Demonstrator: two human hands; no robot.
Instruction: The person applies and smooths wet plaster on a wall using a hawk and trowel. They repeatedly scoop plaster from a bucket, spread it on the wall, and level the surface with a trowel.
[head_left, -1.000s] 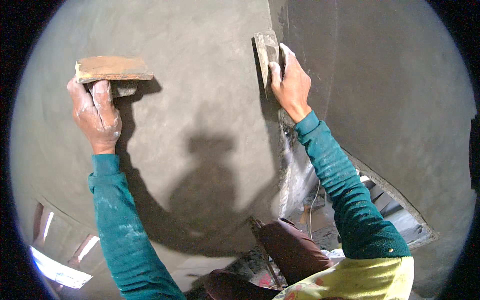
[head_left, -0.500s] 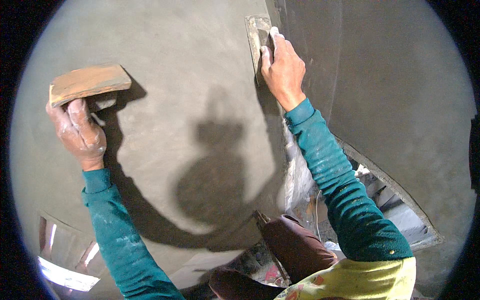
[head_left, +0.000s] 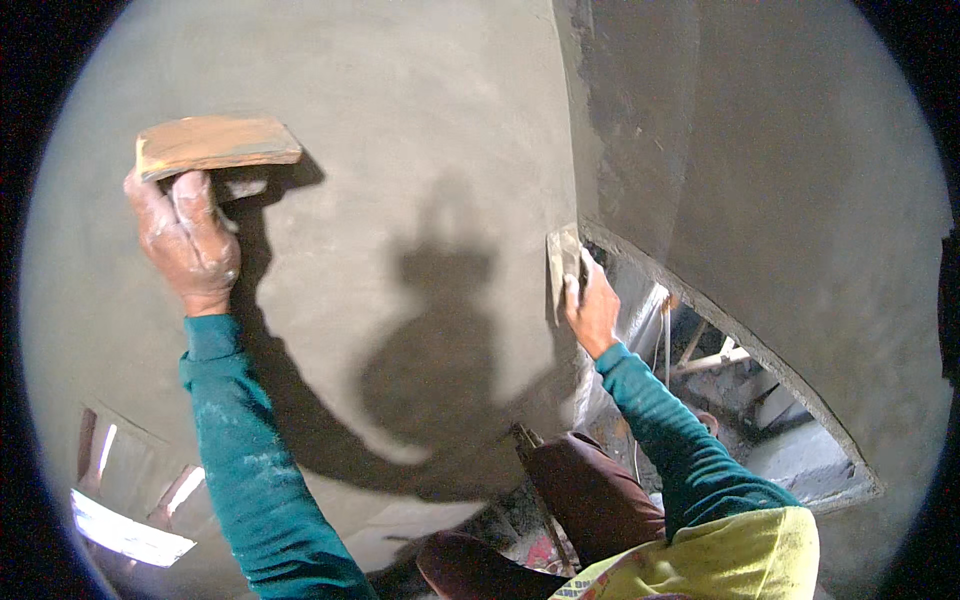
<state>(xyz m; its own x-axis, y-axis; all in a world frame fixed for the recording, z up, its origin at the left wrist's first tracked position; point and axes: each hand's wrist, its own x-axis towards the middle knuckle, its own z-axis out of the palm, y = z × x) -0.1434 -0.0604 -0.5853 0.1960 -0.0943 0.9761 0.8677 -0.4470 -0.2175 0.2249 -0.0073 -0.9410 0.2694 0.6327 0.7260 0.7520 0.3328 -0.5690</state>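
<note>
We see the narrow float (head_left: 562,252) at the upper left corner of the opening (head_left: 745,328): a flat, straight-sided strip, pale grey and smeared. Our right hand (head_left: 594,305) grasps it, thumb and fingers closed along its length. Well left of the opening and higher than its top corner, our left hand (head_left: 188,245) clutches a board (head_left: 220,143), fingers curled beneath its lower edge; the board is oblong, orange-brown and slightly bowed, with a chipped-looking edge. Left of the opening spreads the pale wall (head_left: 380,110), matte and faintly mottled; right of it, the darker wall (head_left: 800,200). The opening's rim is rough and gritty.
</note>
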